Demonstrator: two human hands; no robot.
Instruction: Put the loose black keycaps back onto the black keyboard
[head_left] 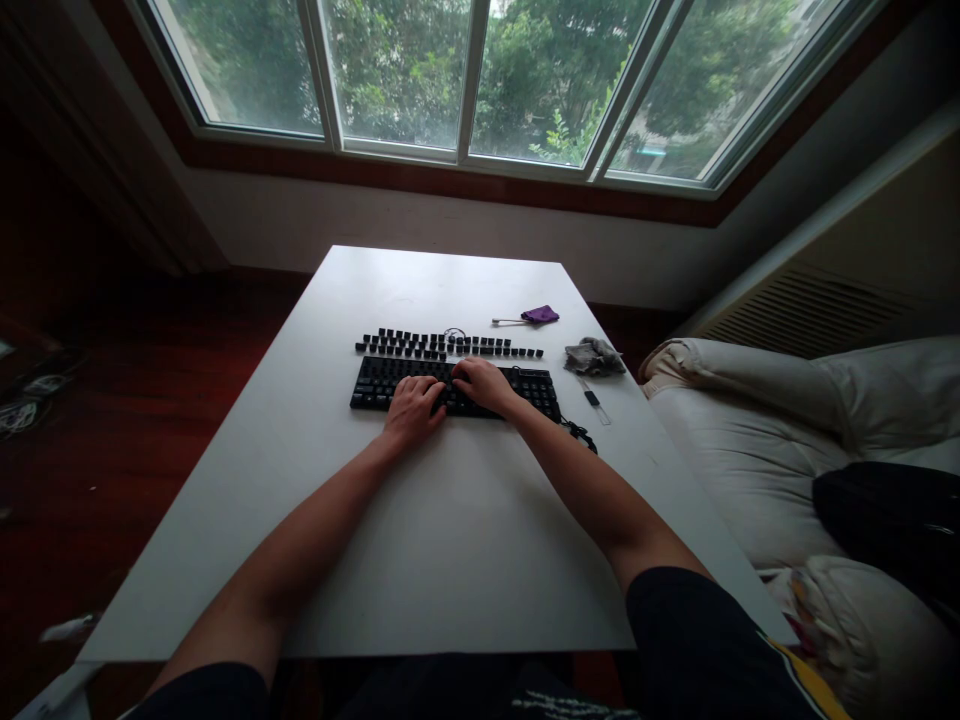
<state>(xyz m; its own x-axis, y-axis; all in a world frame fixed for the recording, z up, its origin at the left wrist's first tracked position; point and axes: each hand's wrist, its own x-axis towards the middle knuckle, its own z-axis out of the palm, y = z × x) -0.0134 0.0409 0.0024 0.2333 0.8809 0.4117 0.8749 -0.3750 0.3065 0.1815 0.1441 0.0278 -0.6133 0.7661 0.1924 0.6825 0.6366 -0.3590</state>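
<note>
Dark sleeves (697,640) are seen nearest, at the near edge of the desk (465,550). Farther in, the black keyboard (466,404) is partly covered by the left hand (412,405) and right hand (484,382), fingers bent (whether either grip is clamped on anything cannot be told). If it were shoved far, the loose keycaps (410,351) just beyond could be scattered.

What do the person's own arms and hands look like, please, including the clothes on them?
The slender, five-fingered left hand and matching right hand wear no gloves; no watch shows. Dark, short cloth left sleeve and right sleeve; the latter bears a yellow, pale-edged stripe.
</note>
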